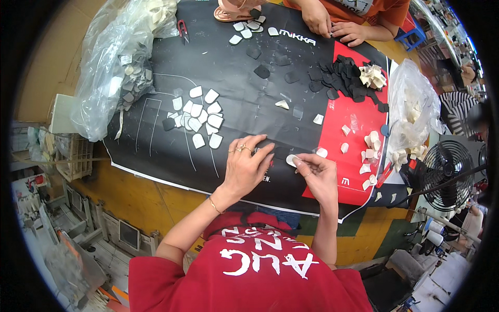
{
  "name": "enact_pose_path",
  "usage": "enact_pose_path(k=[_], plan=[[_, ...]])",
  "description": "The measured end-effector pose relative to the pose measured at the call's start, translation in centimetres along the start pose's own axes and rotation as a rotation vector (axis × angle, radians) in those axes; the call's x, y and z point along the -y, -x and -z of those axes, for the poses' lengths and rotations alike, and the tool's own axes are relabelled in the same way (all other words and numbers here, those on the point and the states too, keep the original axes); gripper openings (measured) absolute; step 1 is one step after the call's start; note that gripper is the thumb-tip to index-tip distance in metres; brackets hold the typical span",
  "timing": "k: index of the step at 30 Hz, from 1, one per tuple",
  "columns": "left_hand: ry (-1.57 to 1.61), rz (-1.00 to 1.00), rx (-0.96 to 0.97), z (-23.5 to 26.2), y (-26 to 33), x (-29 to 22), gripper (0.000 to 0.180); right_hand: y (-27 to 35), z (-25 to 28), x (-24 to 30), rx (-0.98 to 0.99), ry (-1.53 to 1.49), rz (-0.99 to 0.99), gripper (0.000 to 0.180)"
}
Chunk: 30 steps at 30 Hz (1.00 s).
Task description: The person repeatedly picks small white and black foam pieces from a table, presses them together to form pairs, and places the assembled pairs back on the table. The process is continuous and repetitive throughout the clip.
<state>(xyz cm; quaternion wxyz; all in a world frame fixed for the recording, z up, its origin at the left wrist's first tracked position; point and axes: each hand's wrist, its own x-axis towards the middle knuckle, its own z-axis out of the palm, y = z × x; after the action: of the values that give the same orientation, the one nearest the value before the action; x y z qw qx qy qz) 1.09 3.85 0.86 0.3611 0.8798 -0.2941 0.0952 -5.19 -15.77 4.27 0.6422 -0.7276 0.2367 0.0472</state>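
My right hand [320,178] pinches a small white rounded patch [291,160] between thumb and fingers, just above the black mat [171,125]. To its left, my left hand [246,162] hovers with fingers apart and slightly curled, and I see nothing in it. A dark patch [281,152] lies on the mat between the two hands, hard to make out against the black. Another white patch [322,153] sits beside my right fingers. Left of my left hand is a loose pile of white patches [195,124] with thin dark edges.
A co-worker's hands [332,28] work at the far edge. Black patches [345,75] and cream scraps [372,76] cover the mat's red end. Plastic bags [125,67] bulge at the left. Red-handled snips [183,31], a pink sandal [236,11] and a black fan [448,174] stand around.
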Motion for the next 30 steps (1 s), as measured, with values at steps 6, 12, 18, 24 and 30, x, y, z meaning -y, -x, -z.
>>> enact_pose_path(k=[6,12,18,24,30], plan=[[-0.081,-0.14,0.084,0.1,0.8,0.9,0.032,-1.9,-0.7,1.7,0.09,0.237,0.028,0.02],[-0.104,-0.162,0.078,-0.2,0.9,1.0,0.033,-2.4,-1.7,2.5,0.098,0.292,0.015,0.019],[-0.096,-0.162,0.086,-0.2,1.0,1.0,0.034,-2.5,-2.0,2.3,0.078,0.254,0.0,0.02],[-0.085,-0.164,0.091,-0.1,0.9,1.0,0.034,-2.5,-2.2,2.5,0.065,0.279,-0.038,0.019],[-0.074,-0.165,0.091,-0.1,1.0,1.0,0.036,-2.5,-2.3,2.4,0.055,0.287,-0.025,0.018]])
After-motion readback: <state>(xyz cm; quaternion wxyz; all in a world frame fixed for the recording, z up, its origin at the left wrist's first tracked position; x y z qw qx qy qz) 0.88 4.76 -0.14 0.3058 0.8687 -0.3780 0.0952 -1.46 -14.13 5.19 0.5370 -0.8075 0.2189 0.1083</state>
